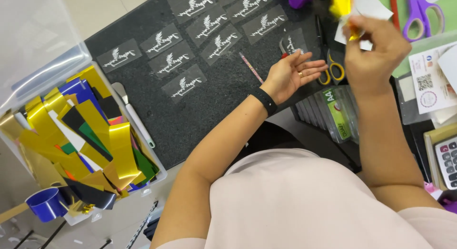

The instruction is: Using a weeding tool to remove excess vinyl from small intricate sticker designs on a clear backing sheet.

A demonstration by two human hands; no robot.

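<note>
Yellow scrap (pixel 352 32) on a white backing sheet (pixel 369 8) sits pinched in the fingertips of the right hand (pixel 373 51), raised above the desk's far right; the step reads as peeling film off its backing. Beside it, the left hand (pixel 293 75) rests palm-up, fingers spread, holding nothing, on the black mat (pixel 209 111) near yellow-handled scissors (pixel 333 70). Finishing the peel would call for a steady pull.

Left of the left hand (pixel 291 74), ten clear rectangular decals (pixel 184 85) with white feather designs lie on the black mat (pixel 223 111). Scissors: one yellow-handled pair (pixel 333 70) between the two hands, one purple-handled pair (pixel 421 13) beyond the right hand (pixel 373 46). One calculator (pixel 447 161) sits near the right forearm.
</note>
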